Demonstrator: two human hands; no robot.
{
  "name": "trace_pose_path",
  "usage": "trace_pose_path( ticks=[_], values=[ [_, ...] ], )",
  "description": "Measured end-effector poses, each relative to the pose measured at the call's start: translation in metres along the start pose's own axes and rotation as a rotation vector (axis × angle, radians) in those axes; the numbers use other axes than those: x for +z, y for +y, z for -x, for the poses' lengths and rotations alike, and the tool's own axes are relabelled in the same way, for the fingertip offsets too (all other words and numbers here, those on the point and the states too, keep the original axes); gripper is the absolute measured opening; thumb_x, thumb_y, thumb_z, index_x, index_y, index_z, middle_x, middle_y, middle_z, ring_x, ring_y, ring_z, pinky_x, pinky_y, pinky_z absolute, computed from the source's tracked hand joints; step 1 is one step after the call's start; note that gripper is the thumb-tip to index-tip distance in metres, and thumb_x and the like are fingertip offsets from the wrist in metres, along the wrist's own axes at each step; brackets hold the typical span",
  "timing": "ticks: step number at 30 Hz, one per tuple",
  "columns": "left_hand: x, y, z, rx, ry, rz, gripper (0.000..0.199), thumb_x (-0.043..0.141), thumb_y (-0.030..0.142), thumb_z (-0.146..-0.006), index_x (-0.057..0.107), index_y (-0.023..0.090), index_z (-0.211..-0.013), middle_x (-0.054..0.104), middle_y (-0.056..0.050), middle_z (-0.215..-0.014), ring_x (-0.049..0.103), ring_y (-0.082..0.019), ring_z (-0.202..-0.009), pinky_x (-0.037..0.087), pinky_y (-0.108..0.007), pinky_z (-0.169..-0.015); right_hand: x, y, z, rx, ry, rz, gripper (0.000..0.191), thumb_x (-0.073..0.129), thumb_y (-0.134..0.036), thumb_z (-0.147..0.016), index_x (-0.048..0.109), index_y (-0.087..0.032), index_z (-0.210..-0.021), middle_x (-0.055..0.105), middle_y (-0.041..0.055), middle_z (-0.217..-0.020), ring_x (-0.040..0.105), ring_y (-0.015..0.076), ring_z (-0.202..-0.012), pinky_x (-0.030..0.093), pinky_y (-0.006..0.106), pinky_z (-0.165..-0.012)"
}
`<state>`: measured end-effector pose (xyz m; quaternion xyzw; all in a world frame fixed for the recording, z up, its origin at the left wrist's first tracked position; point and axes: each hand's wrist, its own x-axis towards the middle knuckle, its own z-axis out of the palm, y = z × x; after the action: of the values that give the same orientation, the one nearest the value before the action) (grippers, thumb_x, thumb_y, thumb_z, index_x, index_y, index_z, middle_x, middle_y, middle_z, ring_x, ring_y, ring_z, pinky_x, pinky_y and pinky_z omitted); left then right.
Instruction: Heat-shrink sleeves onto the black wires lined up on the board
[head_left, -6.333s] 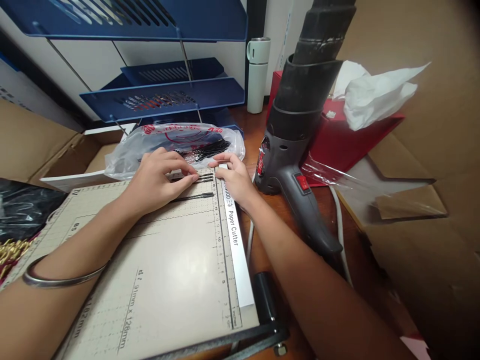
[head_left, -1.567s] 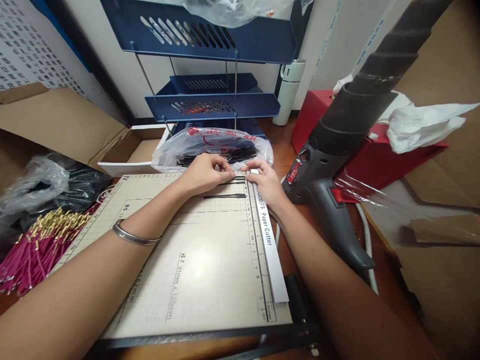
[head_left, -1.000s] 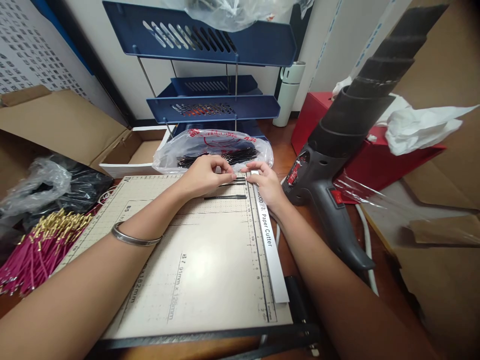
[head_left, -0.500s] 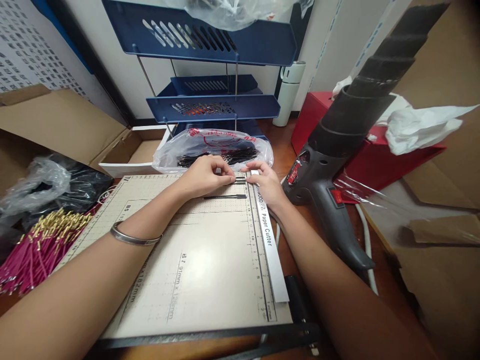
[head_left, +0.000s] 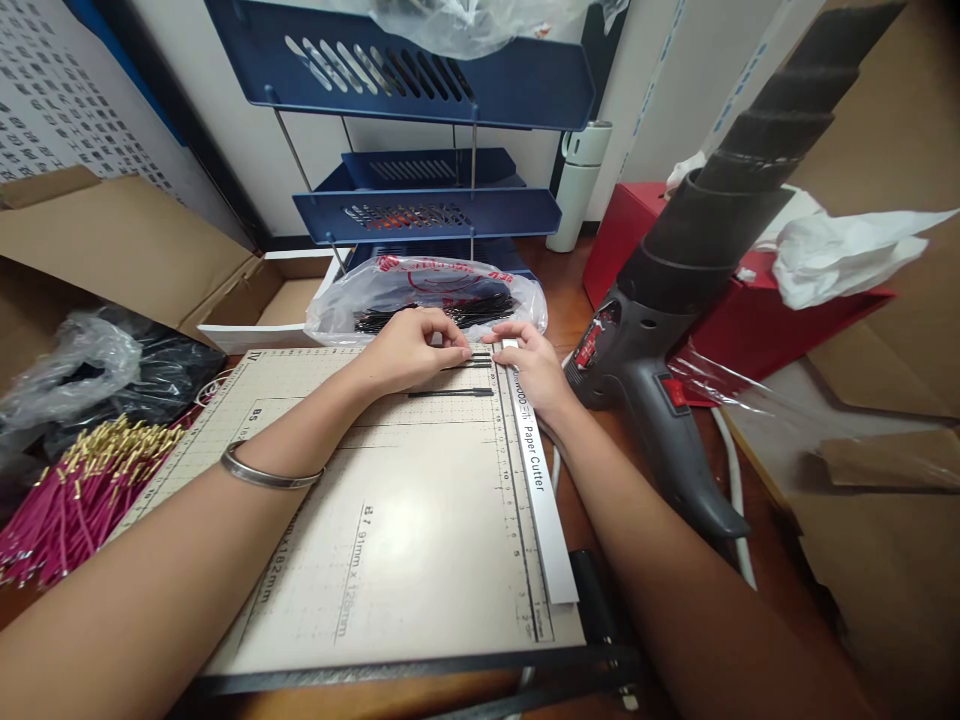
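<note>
Two bare hands meet over black cords at the far edge of a paper cutter

A pale, gridded paper cutter [head_left: 435, 560] lies on a brown counter [head_left: 574, 285]. At its far right corner, a few thin black cords [head_left: 480, 363] lie side by side, their ends near the printed ruler; one separate cord [head_left: 450, 393] lies closer to the wearer. The left hand [head_left: 416, 350] reaches in from the left, thumb and fingers drawn together at the grouped cords; whether they pinch them, I cannot tell. The right hand [head_left: 536, 370] curls over the far end of the cutter's white strip [head_left: 551, 530], its grasp unclear. Beyond the cutter sits a clear plastic bag [head_left: 330, 315] of similar black cords. Right of the cutter stands a dark grey tool [head_left: 656, 340] with a red switch; to its left are gold-tipped magenta cords [head_left: 67, 520].
</note>
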<state>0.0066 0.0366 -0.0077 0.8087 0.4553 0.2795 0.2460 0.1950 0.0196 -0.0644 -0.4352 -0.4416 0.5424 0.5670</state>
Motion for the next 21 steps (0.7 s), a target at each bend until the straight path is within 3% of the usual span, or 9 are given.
trace_pose_path(
  ticks=[9, 21],
  values=[
    [0.0021, 0.0008, -0.0050, -0.077, 0.039, -0.044, 0.023, 0.076, 0.039, -0.077, 0.082, 0.017, -0.078, 0.067, -0.002, -0.072, 0.051, -0.015, -0.068, 0.040, -0.031, -0.071, -0.0006, 0.0011, -0.0009, 0.004, 0.000, -0.014, 0.036, 0.070, -0.026, -0.055, 0.061, -0.024, -0.090, 0.071, 0.0007, -0.098, 0.061, 0.0219, -0.096, 0.047, 0.045, -0.103],
    [0.0017, 0.0017, -0.0045, -0.058, 0.026, -0.065, 0.021, 0.077, 0.037, -0.076, 0.083, 0.017, -0.077, 0.071, -0.003, -0.075, 0.052, -0.015, -0.067, 0.044, -0.030, -0.072, -0.0013, 0.0027, -0.0026, -0.006, -0.019, -0.006, 0.034, 0.072, -0.024, -0.058, 0.061, -0.025, -0.090, 0.070, 0.0008, -0.097, 0.063, 0.0238, -0.104, 0.048, 0.048, -0.107]
  ],
)
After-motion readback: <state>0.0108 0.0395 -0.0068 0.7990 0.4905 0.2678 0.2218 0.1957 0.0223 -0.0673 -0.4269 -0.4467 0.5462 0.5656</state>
